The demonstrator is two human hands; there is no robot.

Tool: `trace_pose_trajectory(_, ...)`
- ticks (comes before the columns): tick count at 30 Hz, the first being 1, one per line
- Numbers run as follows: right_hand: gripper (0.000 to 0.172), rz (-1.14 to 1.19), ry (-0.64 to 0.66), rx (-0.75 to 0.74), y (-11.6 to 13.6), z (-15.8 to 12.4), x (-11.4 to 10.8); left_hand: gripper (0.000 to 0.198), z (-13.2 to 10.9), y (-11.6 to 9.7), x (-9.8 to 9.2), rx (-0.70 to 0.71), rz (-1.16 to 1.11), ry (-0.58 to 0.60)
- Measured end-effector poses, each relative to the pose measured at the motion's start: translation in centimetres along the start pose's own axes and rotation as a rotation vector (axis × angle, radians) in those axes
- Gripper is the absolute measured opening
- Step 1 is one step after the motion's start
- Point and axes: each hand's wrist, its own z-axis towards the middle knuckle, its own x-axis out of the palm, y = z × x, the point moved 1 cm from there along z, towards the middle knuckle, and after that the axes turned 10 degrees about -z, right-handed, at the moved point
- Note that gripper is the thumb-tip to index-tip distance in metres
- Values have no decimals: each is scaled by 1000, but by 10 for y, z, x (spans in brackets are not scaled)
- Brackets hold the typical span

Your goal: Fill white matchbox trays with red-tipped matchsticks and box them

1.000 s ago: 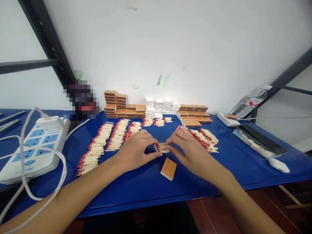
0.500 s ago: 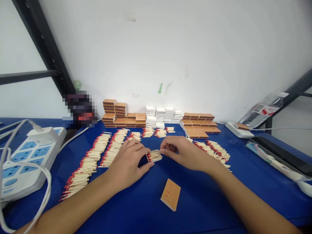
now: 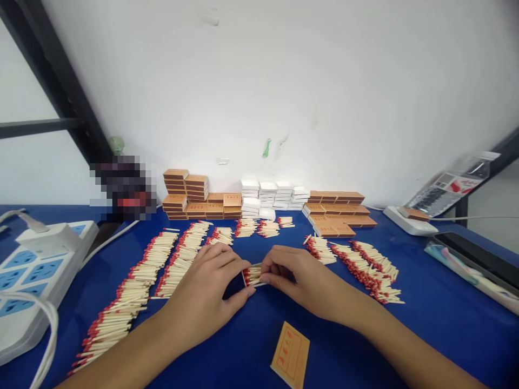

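A small white matchbox tray (image 3: 244,279), filled with red-tipped matches (image 3: 253,275), rests on the blue tabletop between my hands. My left hand (image 3: 217,289) grips its left end, thumb at the near side and fingers at the far side. At the right end, my right hand (image 3: 290,275) is closed over the tail ends of the matches, fingertips at the tray; its fingers hide that end. Nearer to me lies an orange printed matchbox sleeve (image 3: 291,354). Rows of loose matches spread at left (image 3: 140,275) and at right (image 3: 365,270).
Along the wall stand stacked orange matchboxes at left (image 3: 197,189) and right (image 3: 334,208), with white trays (image 3: 267,194) between them. A power strip (image 3: 36,286) with cables lies far left. A plastic bottle (image 3: 452,183) and dark phone (image 3: 478,254) sit far right.
My right hand has shifted left onto the tray's right end and covers part of it. The whole view has moved slightly, so the sleeve appears lower and larger.
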Motion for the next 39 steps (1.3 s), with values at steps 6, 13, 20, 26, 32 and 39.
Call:
trace_pose_trajectory(6, 11, -44, 2, 64, -4, 0, -6, 22, 1, 4, -2, 1, 33, -29)
trace_pose_trajectory(13, 11, 1, 17, 58, -3, -1, -2, 22, 1, 5, -2, 2, 24, -31)
trace_pose_trajectory(20, 10, -37, -15, 57, 0, -1, -4, 22, 1, 4, -3, -21, 28, -19)
trace_pose_trajectory(26, 13, 8, 6, 35, 0, -3, -1, 23, 0, 5, -3, -26, 25, -23)
trace_pose_trajectory(32, 15, 1, -27, 23, 0, -2, -1, 23, 1, 5, -3, -24, 14, -14)
trace_pose_trajectory(39, 14, -18, -8, -5, -1, -4, -1, 22, 1, 4, -4, -38, -6, -11)
